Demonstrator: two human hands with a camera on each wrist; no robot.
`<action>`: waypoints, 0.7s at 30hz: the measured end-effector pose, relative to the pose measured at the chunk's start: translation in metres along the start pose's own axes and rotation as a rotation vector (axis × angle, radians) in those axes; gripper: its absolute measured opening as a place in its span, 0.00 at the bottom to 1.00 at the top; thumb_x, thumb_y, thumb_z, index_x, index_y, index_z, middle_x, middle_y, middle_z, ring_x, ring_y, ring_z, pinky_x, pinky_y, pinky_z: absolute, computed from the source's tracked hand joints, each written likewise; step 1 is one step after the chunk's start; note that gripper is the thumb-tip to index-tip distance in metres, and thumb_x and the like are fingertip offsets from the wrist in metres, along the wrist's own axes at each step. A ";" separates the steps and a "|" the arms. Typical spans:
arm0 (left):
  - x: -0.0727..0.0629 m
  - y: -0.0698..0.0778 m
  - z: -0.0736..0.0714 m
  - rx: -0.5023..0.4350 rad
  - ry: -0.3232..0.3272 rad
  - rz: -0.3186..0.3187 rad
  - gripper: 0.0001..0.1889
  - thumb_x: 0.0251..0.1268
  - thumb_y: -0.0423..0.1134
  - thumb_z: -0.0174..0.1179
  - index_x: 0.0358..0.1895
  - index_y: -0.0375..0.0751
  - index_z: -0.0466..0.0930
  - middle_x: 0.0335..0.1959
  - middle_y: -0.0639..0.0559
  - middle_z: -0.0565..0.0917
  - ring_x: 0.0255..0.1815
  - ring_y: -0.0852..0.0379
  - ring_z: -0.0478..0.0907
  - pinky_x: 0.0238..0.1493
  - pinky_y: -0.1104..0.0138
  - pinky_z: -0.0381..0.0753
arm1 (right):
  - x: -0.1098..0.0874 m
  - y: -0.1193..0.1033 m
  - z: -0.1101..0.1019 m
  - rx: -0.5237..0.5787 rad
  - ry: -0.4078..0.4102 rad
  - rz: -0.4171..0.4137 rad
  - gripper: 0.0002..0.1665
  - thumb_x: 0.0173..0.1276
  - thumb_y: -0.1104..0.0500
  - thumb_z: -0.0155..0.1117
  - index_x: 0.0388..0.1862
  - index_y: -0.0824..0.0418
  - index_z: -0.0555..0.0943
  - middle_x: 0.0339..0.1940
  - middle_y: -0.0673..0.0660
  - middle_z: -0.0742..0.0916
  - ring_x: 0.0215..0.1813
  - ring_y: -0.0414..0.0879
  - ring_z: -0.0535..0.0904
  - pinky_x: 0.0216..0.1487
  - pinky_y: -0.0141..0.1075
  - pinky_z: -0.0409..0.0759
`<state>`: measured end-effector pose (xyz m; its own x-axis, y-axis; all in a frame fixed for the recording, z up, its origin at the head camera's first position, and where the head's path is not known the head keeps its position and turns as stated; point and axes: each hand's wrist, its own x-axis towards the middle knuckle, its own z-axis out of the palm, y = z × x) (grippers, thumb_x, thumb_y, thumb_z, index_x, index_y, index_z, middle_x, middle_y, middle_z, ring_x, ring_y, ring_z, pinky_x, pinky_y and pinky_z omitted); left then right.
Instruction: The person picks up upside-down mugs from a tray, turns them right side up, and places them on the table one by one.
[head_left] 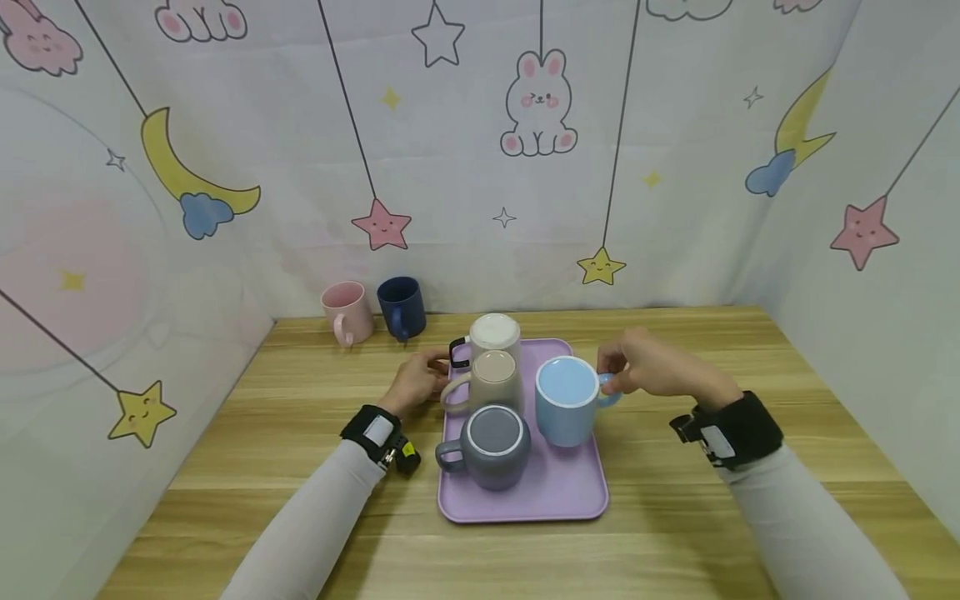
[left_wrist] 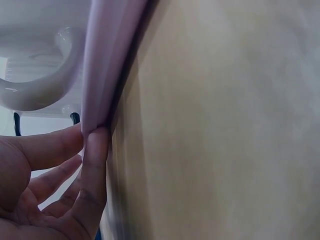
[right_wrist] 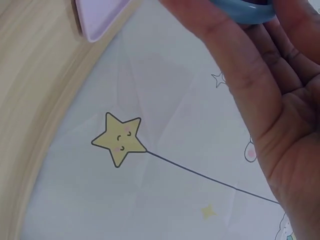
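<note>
My right hand pinches the handle of a light blue mug over the right half of a lilac tray; in the right wrist view, fingers curl around a bit of the blue handle. The mug's round, white-ringed end faces up. At the tray's left edge, my left hand pinches the rim between thumb and finger, as the left wrist view shows at the lilac rim. A white mug, a beige mug and a grey mug stand upside down along the tray's left side, handles pointing left.
A pink mug and a navy mug stand at the back left of the wooden table. A printed cloth hangs behind the table and along both sides.
</note>
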<state>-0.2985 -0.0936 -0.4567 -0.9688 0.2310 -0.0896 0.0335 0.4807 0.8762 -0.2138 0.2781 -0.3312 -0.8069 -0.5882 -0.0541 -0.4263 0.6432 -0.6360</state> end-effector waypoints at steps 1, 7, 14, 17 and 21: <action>0.000 0.000 0.000 -0.002 -0.001 0.001 0.28 0.64 0.19 0.62 0.69 0.32 0.76 0.52 0.33 0.83 0.47 0.46 0.84 0.34 0.66 0.90 | 0.000 -0.001 -0.002 0.003 0.003 -0.002 0.07 0.65 0.68 0.74 0.30 0.60 0.85 0.29 0.49 0.86 0.35 0.46 0.80 0.36 0.38 0.84; 0.000 -0.001 0.000 -0.015 -0.003 0.003 0.28 0.63 0.19 0.61 0.68 0.32 0.76 0.52 0.32 0.82 0.46 0.46 0.83 0.34 0.66 0.89 | -0.001 -0.007 -0.012 0.040 0.016 0.019 0.06 0.65 0.68 0.74 0.31 0.60 0.86 0.30 0.50 0.86 0.36 0.47 0.81 0.37 0.38 0.85; -0.002 0.001 0.000 -0.022 0.001 0.004 0.28 0.63 0.19 0.61 0.69 0.32 0.76 0.52 0.32 0.82 0.46 0.48 0.83 0.35 0.66 0.90 | -0.003 -0.008 -0.021 0.132 0.030 0.067 0.03 0.66 0.68 0.72 0.34 0.64 0.85 0.33 0.55 0.88 0.37 0.50 0.85 0.42 0.45 0.90; -0.003 0.002 0.001 -0.028 0.001 0.009 0.28 0.62 0.19 0.61 0.68 0.31 0.76 0.51 0.33 0.82 0.44 0.49 0.83 0.34 0.66 0.90 | -0.003 -0.007 -0.024 0.165 0.053 0.062 0.03 0.67 0.67 0.72 0.37 0.67 0.85 0.34 0.57 0.88 0.37 0.52 0.87 0.42 0.45 0.91; -0.003 0.000 0.001 -0.023 0.004 0.009 0.28 0.63 0.19 0.61 0.68 0.31 0.76 0.51 0.32 0.82 0.45 0.49 0.83 0.35 0.66 0.90 | -0.002 -0.004 -0.026 0.223 0.088 0.054 0.06 0.68 0.67 0.71 0.39 0.71 0.85 0.36 0.60 0.89 0.39 0.54 0.87 0.42 0.43 0.91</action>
<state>-0.2955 -0.0933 -0.4566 -0.9694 0.2322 -0.0796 0.0370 0.4589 0.8877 -0.2210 0.2892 -0.3088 -0.8626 -0.5050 -0.0318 -0.2885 0.5424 -0.7890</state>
